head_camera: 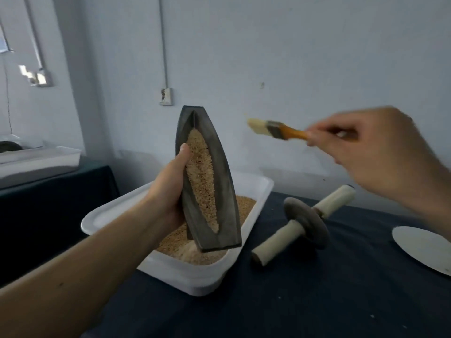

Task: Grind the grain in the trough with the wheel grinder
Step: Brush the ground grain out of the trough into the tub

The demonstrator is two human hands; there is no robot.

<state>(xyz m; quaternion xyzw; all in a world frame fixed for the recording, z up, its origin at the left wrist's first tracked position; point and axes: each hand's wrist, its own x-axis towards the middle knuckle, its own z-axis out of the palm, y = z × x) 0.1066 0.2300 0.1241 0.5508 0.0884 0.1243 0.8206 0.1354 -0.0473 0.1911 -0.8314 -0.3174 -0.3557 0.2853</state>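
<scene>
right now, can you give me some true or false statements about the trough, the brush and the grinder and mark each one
1. The left hand holds the trough tipped steeply over the white tray. True.
2. The right hand holds the wheel grinder. False: it pinches the brush; the wheel grinder lies on the table.
3. The trough is empty. False: grain lies along its groove.
4. The brush bristles press on the trough. False: the brush is in the air, apart from it.
5. The white tray has grain in it. True.
</scene>
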